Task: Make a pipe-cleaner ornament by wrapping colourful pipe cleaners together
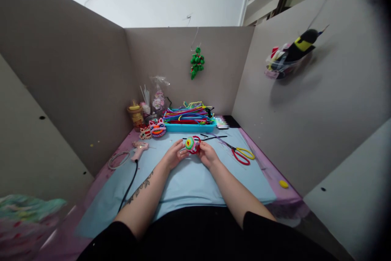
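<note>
Left hand (177, 154) and right hand (209, 154) hold ornament (190, 144); cup (136, 117) print illegible

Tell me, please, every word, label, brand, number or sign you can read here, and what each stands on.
None: no text can be read in this view.
Held ornament: a red mark, too small to make out.
Cup: markings too blurred to read.
Item right of the tray: pixelated, unreadable.
Glue gun: no legible lettering.
</note>
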Motion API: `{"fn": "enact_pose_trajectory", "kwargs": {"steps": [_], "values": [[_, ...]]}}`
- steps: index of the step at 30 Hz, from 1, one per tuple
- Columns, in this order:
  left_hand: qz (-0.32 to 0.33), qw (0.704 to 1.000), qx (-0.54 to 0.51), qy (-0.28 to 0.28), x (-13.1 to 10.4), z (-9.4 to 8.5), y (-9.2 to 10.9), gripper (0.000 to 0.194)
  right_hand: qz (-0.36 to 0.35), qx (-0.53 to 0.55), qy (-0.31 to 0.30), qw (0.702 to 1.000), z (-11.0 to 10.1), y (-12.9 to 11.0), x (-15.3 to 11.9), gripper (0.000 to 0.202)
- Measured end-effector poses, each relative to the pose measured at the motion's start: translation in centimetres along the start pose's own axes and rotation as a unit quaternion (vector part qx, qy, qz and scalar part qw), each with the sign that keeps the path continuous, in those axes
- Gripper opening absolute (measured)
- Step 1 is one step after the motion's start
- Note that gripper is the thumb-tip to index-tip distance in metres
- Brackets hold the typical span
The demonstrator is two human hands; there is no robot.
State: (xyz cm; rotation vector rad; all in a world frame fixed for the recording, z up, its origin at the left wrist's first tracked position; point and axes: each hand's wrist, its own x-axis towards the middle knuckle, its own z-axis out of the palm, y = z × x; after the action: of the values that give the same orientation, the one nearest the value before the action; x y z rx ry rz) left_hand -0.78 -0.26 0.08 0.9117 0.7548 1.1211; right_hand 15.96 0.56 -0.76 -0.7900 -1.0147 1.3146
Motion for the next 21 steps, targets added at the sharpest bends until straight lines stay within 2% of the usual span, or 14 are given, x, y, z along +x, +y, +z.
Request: {"fn": "enact_pose_trajectory", "kwargs": {"steps": [2, 5, 7, 10, 13, 21], "values": [[0.006, 1.000, -0.022, -0.019, -0.23, 0.02, 0.23, 0.057, 0.009, -0.021, -0.025, 0.999, -0.10, 0.00, 0.01, 0.030], [0.054, 0.998, -0.022, 0.001, -0.30, 0.02, 0.35, 0.062, 0.012, -0.082, -0.025, 0.996, -0.24, 0.13, 0.01, 0.029], [0.091, 0.995, 0.003, 0.028, -0.11, -0.05, 0.28, 0.063, -0.037, -0.132, 0.028, 0.990, -0.25, 0.16, -0.12, 0.029], [0.126, 0.989, 0.046, 0.066, 0.27, -0.18, 0.05, 0.062, -0.156, -0.234, 0.089, 0.956, -0.16, 0.10, -0.50, 0.025], [0.134, 0.986, 0.069, 0.076, 0.39, -0.20, -0.10, 0.061, -0.186, -0.311, 0.064, 0.930, -0.05, 0.20, -0.77, 0.020], [0.135, 0.986, 0.093, 0.027, -0.26, 0.19, 0.01, 0.061, -0.142, -0.325, -0.013, 0.935, -0.13, 0.84, -0.47, 0.016]]}}
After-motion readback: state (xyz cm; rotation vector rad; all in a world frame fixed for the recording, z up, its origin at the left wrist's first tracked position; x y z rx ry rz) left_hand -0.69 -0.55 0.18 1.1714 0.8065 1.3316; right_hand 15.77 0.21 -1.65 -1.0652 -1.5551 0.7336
